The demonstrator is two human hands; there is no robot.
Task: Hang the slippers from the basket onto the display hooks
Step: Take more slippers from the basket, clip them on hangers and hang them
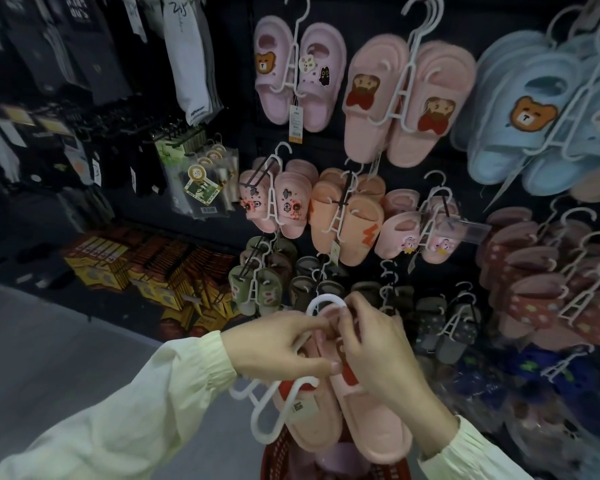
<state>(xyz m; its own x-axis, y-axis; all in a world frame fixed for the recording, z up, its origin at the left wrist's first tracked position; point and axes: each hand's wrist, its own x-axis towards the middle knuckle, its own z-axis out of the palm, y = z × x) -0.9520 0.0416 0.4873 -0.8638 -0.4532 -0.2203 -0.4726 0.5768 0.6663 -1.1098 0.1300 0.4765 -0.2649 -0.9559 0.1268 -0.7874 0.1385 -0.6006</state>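
A pair of pink slippers (371,427) on a white plastic hanger (321,303) hangs in front of me, above the red basket (278,455) at the bottom edge. My left hand (278,344) pinches the hanger's stem near its hook. My right hand (371,344) grips the top of the pair, its fingers curled at the hook. A second white hanger (274,403) dangles below my left hand. A matching pink pair (409,98) hangs on the wall's upper row.
The dark display wall holds several rows of slippers on white hangers: pink (298,71), blue (541,112), orange (343,220), brown-red (541,278). Socks (187,57) and packaged goods (146,271) fill the left side. Grey floor (49,334) lies lower left.
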